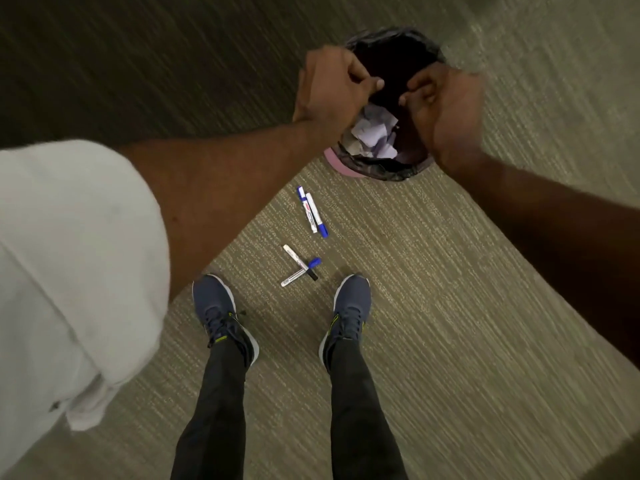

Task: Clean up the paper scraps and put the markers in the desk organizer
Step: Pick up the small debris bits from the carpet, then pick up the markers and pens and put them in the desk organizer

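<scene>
- Both hands were held over the bin [375,169]: the left hand [332,86] was loosely curled and the right hand [440,102] half-open, with nothing seen gripped in either.
- Four markers [313,213] were counted on the ribbed carpet [450,306], two side by side, two crossed [299,268], below the hands.
- Crumpled white paper scraps [372,135] were seen inside the black-lined round bin.

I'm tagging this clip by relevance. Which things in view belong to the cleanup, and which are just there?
Part of the job:
- paper scraps in the lined bin
- four markers on the carpet
- left hand and right hand above the bin

Just there:
- shoes
</scene>
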{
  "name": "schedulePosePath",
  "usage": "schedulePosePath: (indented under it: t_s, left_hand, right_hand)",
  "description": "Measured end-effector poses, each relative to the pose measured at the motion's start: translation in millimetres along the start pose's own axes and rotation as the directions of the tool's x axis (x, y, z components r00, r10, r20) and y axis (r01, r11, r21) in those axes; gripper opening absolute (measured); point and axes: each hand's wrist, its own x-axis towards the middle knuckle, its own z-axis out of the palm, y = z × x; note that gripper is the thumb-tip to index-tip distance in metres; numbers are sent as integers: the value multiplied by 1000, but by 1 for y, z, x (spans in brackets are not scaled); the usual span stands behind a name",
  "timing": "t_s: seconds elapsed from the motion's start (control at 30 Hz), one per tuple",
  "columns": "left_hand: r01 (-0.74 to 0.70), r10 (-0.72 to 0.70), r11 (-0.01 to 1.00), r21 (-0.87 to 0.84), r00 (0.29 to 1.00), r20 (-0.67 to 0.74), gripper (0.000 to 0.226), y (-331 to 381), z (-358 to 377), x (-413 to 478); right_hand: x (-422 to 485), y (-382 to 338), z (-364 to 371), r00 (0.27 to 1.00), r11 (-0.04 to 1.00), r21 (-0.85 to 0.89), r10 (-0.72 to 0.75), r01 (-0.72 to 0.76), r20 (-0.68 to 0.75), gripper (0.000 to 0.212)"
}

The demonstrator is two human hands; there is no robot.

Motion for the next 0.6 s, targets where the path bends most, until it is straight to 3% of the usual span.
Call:
schedulePosePath:
  t_s: [0.07,0.13,0.27,0.43,0.6]
  left_hand:
    - [-23,23,1000,17,1000,-3,19,1,1,0]
    - [-57,57,998,-9,997,42,15,-1,1,-2]
    - [-72,89,991,-112,984,156,51,-13,1,-12]
    - [-21,33,992,-127,995,94,24,-64,-2,-54]
    - [98,-90,995,-17,958,271,17,-133,0,-125]
  right_hand:
    - [-3,4,-4,1000,1000,-14,-7,7,-16,13]
    - [-9,7,-4,999,999,-30,-33,31,-41,19]
    - [-31,10,8,998,998,-7,-61,61,-7,27]
    - [-80,5,38,984,984,78,-166,161,66,18]
    - [-123,11,90,925,976,71,-217,205,312,16]
